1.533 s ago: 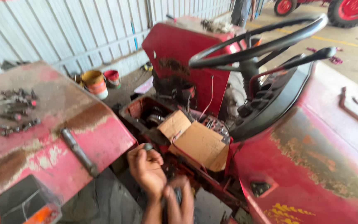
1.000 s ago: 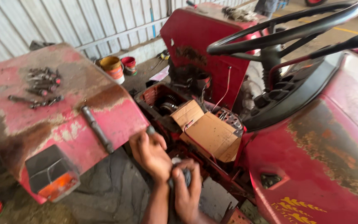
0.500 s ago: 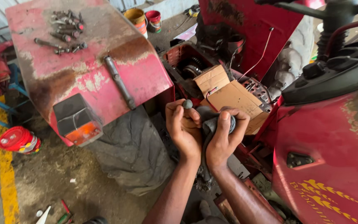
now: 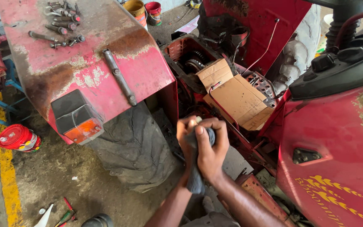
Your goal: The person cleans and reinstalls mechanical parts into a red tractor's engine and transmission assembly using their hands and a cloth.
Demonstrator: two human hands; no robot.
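Both hands, left hand [image 4: 186,136] and right hand [image 4: 212,151], clutch a dark cloth [image 4: 195,178] between red fender [image 4: 106,71] and cardboard [image 4: 236,98].

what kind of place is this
Most likely a tractor repair workshop: a worn red tractor fender with loose bolts on it, an opened gear housing, and both hands gripping a grey rag.
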